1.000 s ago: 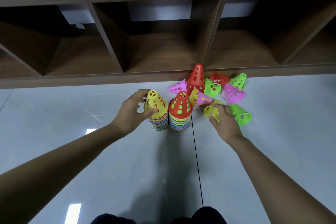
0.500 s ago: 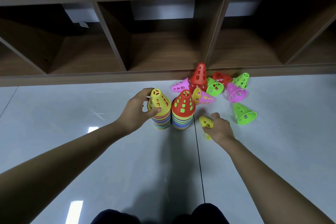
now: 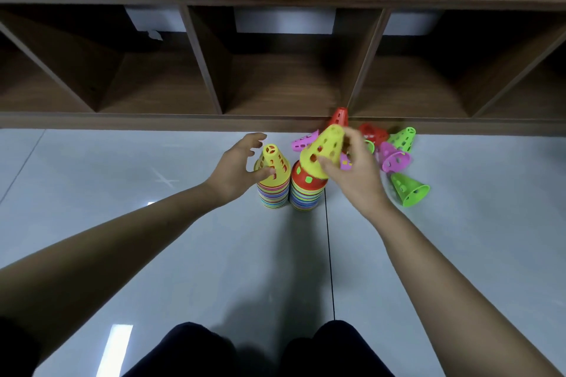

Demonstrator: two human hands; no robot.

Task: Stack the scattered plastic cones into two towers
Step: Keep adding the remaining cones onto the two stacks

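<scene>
Now capping: right hand (image 3: 356, 176) pinching yellow cone (image 3: 323, 151), tilted just above red-topped tower (image 3: 306, 190); left hand (image 3: 237, 168) half-open, thumb steadying yellow-topped tower (image 3: 273, 180). Next: level, lower squarely.

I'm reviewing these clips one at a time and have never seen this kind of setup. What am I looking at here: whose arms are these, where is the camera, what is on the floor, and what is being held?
There is no machine here. A person wears one wide-angle camera on the head, so the picture looks forward and down along their own bare arms; the dark shapes at the bottom edge are probably their knees.

On the grey floor, in front of a wooden shelf unit, stand two towers of nested plastic cones: a left tower topped by a yellow cone and a right tower topped by a red one. Loose cones in pink, green and red lie scattered to the right.

The right hand holds a yellow cone, tilted, over the right tower. The left hand is open, thumb resting against the left tower.
</scene>
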